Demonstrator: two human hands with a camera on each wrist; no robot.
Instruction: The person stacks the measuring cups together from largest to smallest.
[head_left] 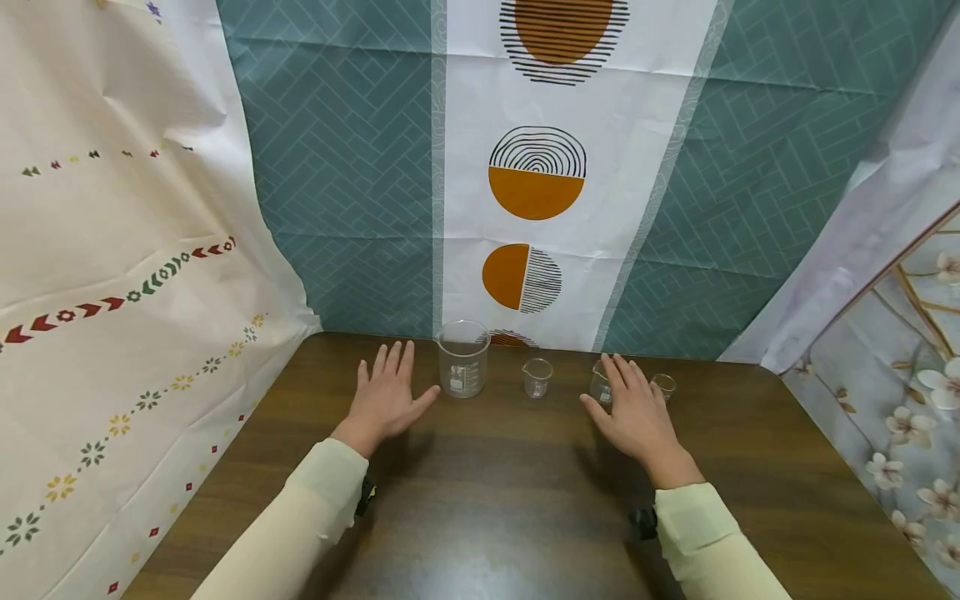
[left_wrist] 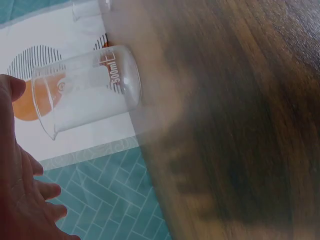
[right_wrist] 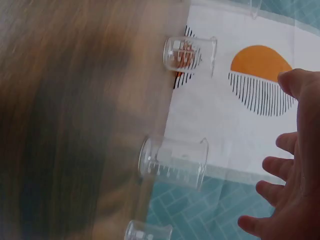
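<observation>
Several clear glass beakers stand upright in a row near the table's back edge. The largest beaker (head_left: 462, 360), marked 500ml in the left wrist view, is just right of my left hand (head_left: 386, 398). That hand is held with fingers spread, apart from the glass. A small beaker (head_left: 537, 379) stands mid-row. My right hand (head_left: 636, 412), fingers extended and holding nothing, partly hides a medium beaker (head_left: 601, 385) in the head view; the right wrist view shows this medium beaker (right_wrist: 174, 162) whole. The smallest beaker (head_left: 663, 385) is at the right end, partly behind my right fingers.
The brown wooden table (head_left: 480, 517) carries the beakers. Behind it hangs a teal and white cloth (head_left: 345, 167) with orange circles. A cream patterned cloth (head_left: 135, 317) drapes along the left side, and a floral cloth (head_left: 892, 450) hangs on the right.
</observation>
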